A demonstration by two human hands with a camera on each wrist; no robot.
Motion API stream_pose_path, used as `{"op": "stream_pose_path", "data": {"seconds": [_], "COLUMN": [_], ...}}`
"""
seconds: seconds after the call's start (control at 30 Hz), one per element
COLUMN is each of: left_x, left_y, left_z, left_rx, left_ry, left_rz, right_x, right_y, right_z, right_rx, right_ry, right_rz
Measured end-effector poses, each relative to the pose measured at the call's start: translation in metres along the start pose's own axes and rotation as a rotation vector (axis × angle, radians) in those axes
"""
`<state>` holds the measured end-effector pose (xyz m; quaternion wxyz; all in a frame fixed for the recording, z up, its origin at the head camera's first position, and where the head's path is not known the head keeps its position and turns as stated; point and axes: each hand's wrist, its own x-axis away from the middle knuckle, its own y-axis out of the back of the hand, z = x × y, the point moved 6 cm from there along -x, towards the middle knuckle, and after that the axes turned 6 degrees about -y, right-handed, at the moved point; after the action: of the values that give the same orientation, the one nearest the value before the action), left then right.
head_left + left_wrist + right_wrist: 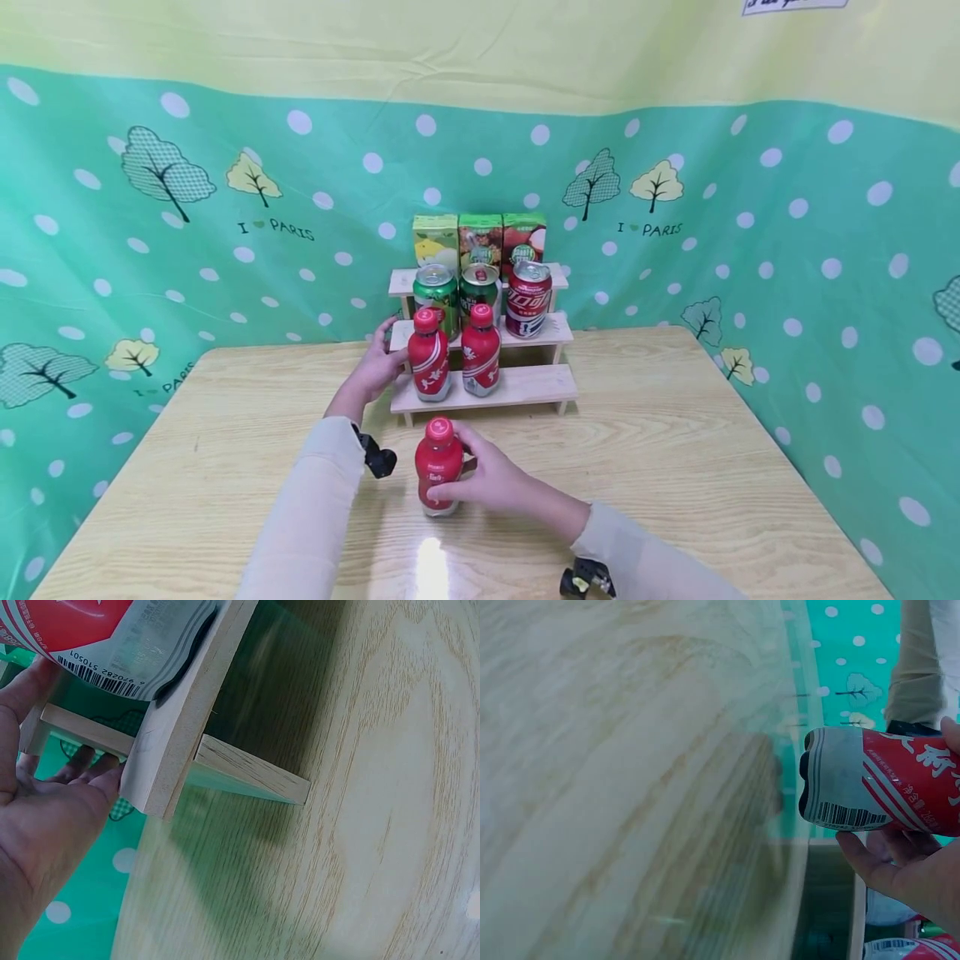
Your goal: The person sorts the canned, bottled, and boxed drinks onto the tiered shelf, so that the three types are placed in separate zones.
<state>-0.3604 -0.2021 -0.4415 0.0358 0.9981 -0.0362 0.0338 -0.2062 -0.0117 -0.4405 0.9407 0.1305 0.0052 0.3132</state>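
Your head view is bright and evenly lit, colours saturated, shadows soft and short. A white glare patch sits on the counter (675, 433) at 6 o'clock, so the light comes from overhead. Toward 3 and 9 o'clock the backdrop (787, 233) bows outward: wide-lens distortion. Your left wrist view is sharp on the wood grain, with a soft shadow under the shelf (187, 727). Your right wrist view is smeared across its left half; the bottle (877, 784) at 3 o'clock stays readable.

Hidden and cropped bits

Your left hand (375, 367) hides its fingers behind the wooden shelf (517, 387); at 1 o'clock, a paper sign (795, 5) is cut off, its lettering unreadable.
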Motion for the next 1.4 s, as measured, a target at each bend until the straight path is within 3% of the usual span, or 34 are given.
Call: {"op": "stream_pose_path", "data": {"seconds": [0.3,1.07,1.4], "left_x": [0.002,0.004,0.003], "left_y": [0.0,0.0,-0.001], "left_z": [-0.001,-0.001,-0.002], "left_rx": [-0.019,-0.028,-0.007], "left_ry": [-0.008,-0.016,-0.011], "left_rz": [0.0,-0.001,0.005], "right_x": [0.003,0.014,0.02], "right_y": [0.019,0.079,0.11], "right_z": [0.002,0.011,0.029], "right_rx": [0.032,0.078,0.085], "right_ry": [-0.041,-0.069,-0.055], "right_rz": [-0.062,-0.319,-0.404]}}
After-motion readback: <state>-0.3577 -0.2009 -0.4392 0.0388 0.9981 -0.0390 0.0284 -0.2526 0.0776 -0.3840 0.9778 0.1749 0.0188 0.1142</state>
